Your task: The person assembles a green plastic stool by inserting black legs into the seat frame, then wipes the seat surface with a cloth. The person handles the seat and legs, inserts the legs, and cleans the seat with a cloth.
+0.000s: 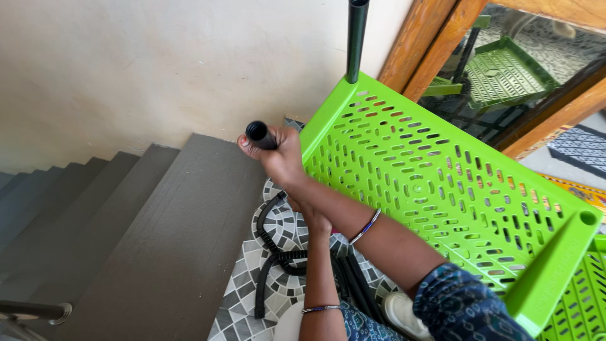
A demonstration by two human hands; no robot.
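My right hand (279, 156) is closed around the top of a black tube (259, 134), whose open end points up. The tube stands at the left corner of a bright green perforated plastic shelf tray (435, 183), which is tilted. My left hand (314, 221) sits just below, partly hidden behind my right forearm, close to the tray's left edge; I cannot tell what it holds. A dark tube (356, 38) stands upright in the tray's far corner. A second green tray (584, 303) shows at the lower right.
Several loose black tubes (278, 256) lie on the patterned tile floor (243, 303) under my arms. Grey stairs (126, 221) drop away on the left beside a cream wall. A wood-framed glass panel (505, 69) at the upper right reflects the green shelf.
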